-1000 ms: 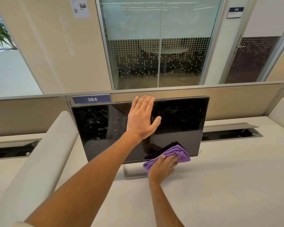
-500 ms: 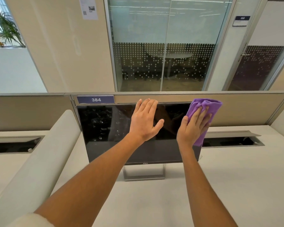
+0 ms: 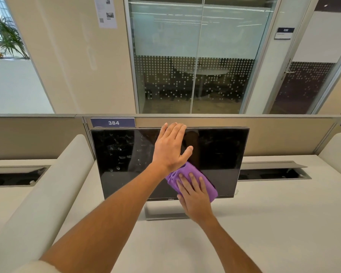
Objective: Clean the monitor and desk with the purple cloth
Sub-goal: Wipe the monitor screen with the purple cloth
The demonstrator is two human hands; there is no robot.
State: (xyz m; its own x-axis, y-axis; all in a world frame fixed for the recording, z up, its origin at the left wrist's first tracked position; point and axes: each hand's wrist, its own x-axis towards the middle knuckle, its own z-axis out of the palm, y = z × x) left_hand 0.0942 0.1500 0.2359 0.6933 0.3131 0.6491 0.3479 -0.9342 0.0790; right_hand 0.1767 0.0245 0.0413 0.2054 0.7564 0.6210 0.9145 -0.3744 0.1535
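Flat fingers of the left hand (image 3: 170, 148) are bracing the monitor (image 3: 220, 152) so it is not tipping, while the right hand (image 3: 195, 196), fingers straight, is pressing the purple cloth (image 3: 187, 170) on the screen.

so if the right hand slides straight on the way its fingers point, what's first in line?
The right hand presses the purple cloth flat on the monitor, fingers pointing up and slightly left. Straight on, it would likely meet the heel of the left hand, braced on the screen just above.
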